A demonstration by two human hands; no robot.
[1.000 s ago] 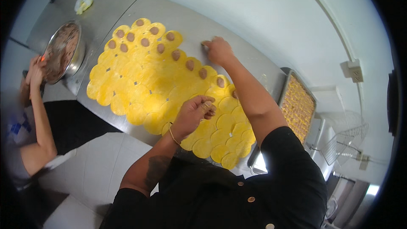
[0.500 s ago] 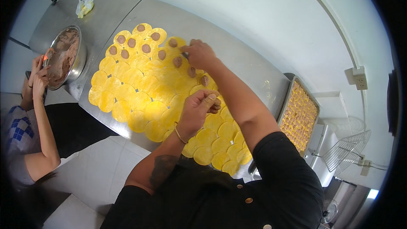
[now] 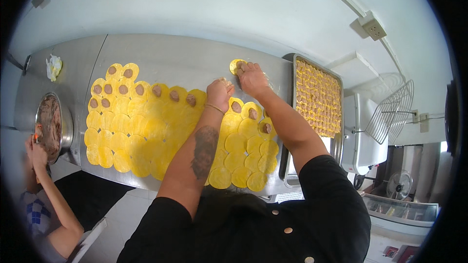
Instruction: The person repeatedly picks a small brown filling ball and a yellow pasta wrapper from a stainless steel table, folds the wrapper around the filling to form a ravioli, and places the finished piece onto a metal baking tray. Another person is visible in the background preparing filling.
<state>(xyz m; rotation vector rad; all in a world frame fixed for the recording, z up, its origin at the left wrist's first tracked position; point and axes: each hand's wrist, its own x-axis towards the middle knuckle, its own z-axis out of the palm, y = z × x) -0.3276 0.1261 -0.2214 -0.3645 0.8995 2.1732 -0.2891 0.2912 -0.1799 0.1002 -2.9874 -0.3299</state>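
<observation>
Rows of overlapping round yellow wrappers (image 3: 122, 141) cover the steel table (image 3: 161, 48). Along the far rows, several carry a brown lump of filling (image 3: 174, 96). My right hand (image 3: 254, 80) is beyond the sheet, its fingers closed at a single yellow wrapper (image 3: 234, 64) with filling on it. Just left of it, my left hand (image 3: 220, 92) is held closed over the far edge of the rows; what its fingers hold, if anything, is hidden. My left forearm covers part of the wrappers.
To the right, a metal tray (image 3: 294, 117) holds many small filled yellow pieces in rows. At the left, a co-worker's hands (image 3: 36, 153) work at a steel bowl (image 3: 67, 126) of brown filling. A knotted plastic bag (image 3: 53, 67) lies at the far left. A wire rack (image 3: 395, 109) stands right.
My view has turned toward the right. My right hand has moved from the rows to a separate wrapper on the table's far side. My left hand has moved farther from me, beside it.
</observation>
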